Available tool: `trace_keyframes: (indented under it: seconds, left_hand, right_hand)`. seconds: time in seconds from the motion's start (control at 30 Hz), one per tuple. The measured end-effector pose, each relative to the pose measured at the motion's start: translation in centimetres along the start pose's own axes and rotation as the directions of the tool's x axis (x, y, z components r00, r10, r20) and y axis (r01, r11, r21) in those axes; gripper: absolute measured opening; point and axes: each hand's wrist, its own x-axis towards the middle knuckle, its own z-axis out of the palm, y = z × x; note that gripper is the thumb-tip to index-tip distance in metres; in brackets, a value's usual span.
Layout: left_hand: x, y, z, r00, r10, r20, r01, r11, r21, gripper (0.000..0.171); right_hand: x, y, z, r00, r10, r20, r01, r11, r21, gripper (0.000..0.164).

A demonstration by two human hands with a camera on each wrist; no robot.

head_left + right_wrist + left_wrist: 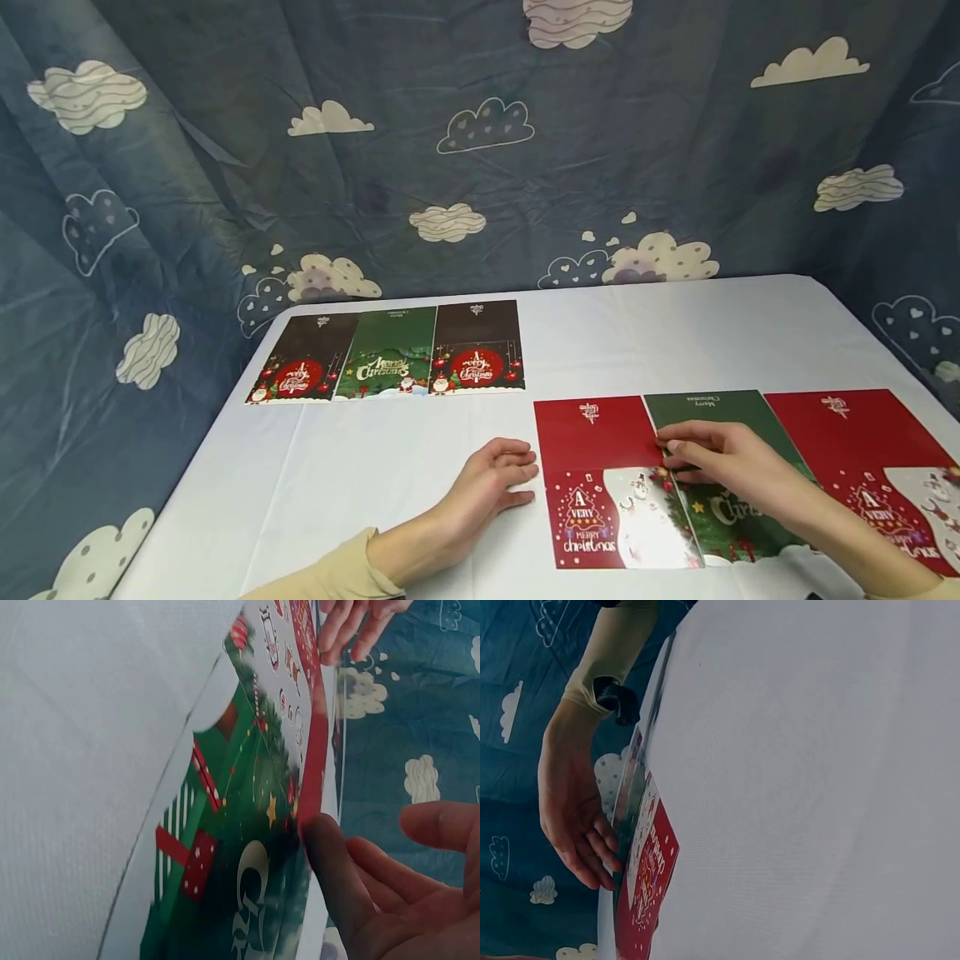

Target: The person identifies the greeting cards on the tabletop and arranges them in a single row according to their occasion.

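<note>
Three opened-out Christmas cards lie edge to edge at the front right: a red card (592,437), a green card (712,417) and a second red card (847,429). My right hand (731,458) reaches over the green card, its fingertips at the seam with the left red card. In the right wrist view, a finger (334,862) touches that seam, with the other fingers spread loosely. My left hand (487,487) is just left of the left red card, fingers gently bent and holding nothing. The right forearm covers part of the green card's lower picture.
Farther back on the left, another row holds a dark card (315,337), a green card (393,329) and another dark card (476,325). All lie on a white tabletop (360,475). A blue cloud-patterned curtain (405,92) hangs behind the table.
</note>
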Motion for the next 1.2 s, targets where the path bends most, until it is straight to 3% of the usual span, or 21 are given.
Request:
trace_keyframes:
  seconds: [0.27,0.5,0.63,0.73,0.83,0.93,1.2]
  left_hand:
    - [0.2,0.2,0.2,1.0,0.002,0.009,-0.002,1.0,-0.026,0.043]
    - [1.2,0.0,-0.2,1.0,-0.027,-0.011,0.025,0.991,-0.133,0.045]
    - [2.2,-0.3,-0.4,0.999,-0.046,0.01,0.047,0.981,-0.186,0.043]
    - [2.8,-0.5,-0.4,0.997,-0.055,0.061,0.062,0.989,-0.131,0.034]
    - [3.1,-0.6,-0.2,0.995,-0.028,0.097,0.027,1.0,0.013,0.019]
    - [3.3,-0.7,0.3,0.997,0.007,0.083,-0.017,0.993,0.117,0.013]
    - [3.6,-1.2,0.4,0.995,0.004,0.095,-0.017,0.991,0.135,0.026]
  right_hand:
    - [-0.2,-0.2,-0.2,0.999,0.024,0.044,-0.022,0.999,-0.037,0.051]
    - [-0.2,0.0,-0.4,0.998,0.048,0.037,-0.047,0.999,-0.026,0.053]
    - [-0.2,0.1,-0.3,0.998,0.052,0.025,-0.051,0.998,-0.037,0.053]
    - [-0.3,0.1,-0.3,0.999,0.044,0.024,-0.043,0.999,-0.034,0.052]
    - [-0.2,0.1,-0.2,0.999,0.036,0.026,-0.035,0.999,-0.031,0.051]
    - [-0.2,0.0,0.0,0.999,0.036,0.019,-0.036,0.999,-0.039,0.051]
    - [-0.2,0.1,0.1,1.0,0.009,0.001,-0.009,0.999,-0.054,0.051]
